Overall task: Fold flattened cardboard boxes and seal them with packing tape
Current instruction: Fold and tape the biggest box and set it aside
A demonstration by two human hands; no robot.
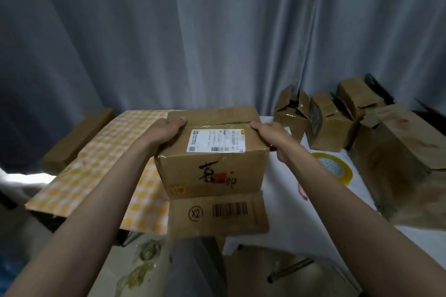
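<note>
So we've got a table [284, 202] pushed up against a grey curtain [169, 31], half covered in a yellow checked cloth [96, 164], the rest in white.

Closest to us, a flat piece of cardboard [218, 214] with a barcode and an "X2" mark hangs over the near table edge. Sitting right on top of it is the box [212, 152], folded up with its top flaps closed, a white shipping label on the near flap and black brush lettering on the front.

We're holding the box from both sides. Left hand [166, 129] wraps the top left edge, thumb on top, the rest of the fingers hidden down the side. Right hand [270, 132] does the same on the top right edge, fingers curled over the corner.

Just right of the right forearm a tape roll [337, 169] lies flat on the white part.

Further back on the right are a few more boxes [330, 125], some with flaps open, and a bigger one [395, 152] nearer us. Far left there's another flat brown box [77, 137] off the table.
</note>
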